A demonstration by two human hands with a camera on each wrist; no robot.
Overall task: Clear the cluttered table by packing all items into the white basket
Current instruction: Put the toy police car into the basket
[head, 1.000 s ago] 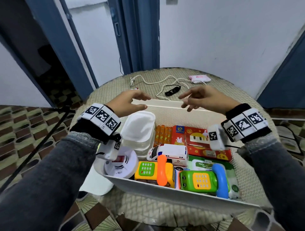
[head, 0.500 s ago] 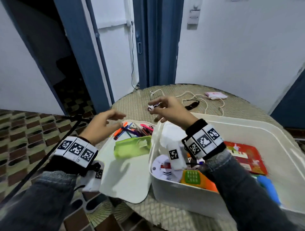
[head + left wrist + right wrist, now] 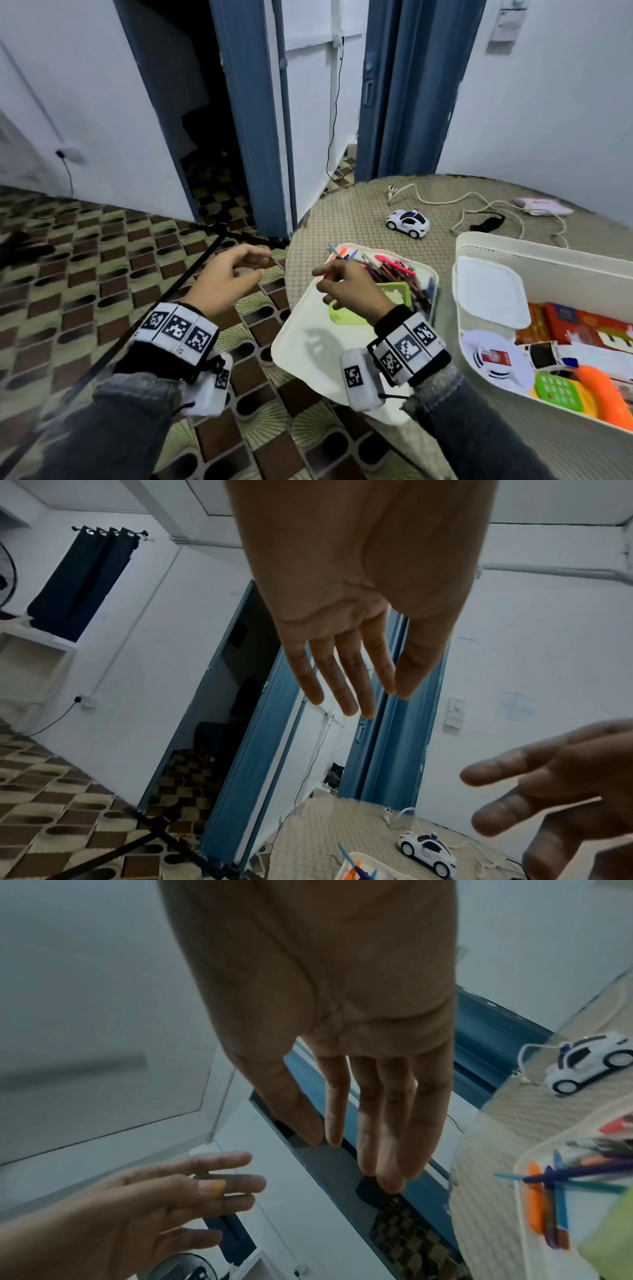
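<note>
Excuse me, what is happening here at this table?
A person is packing table items into the white basket, which already holds toys and boxes. Both hands are empty: the left hand hovers beside the table, the right hand over the tray of pens. The toy police car is not yet packed.

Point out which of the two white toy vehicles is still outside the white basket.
The small white toy police car with black wheels: it stands alone on the woven table beyond the pen tray. The white toy ambulance already lies inside the white basket.
</note>
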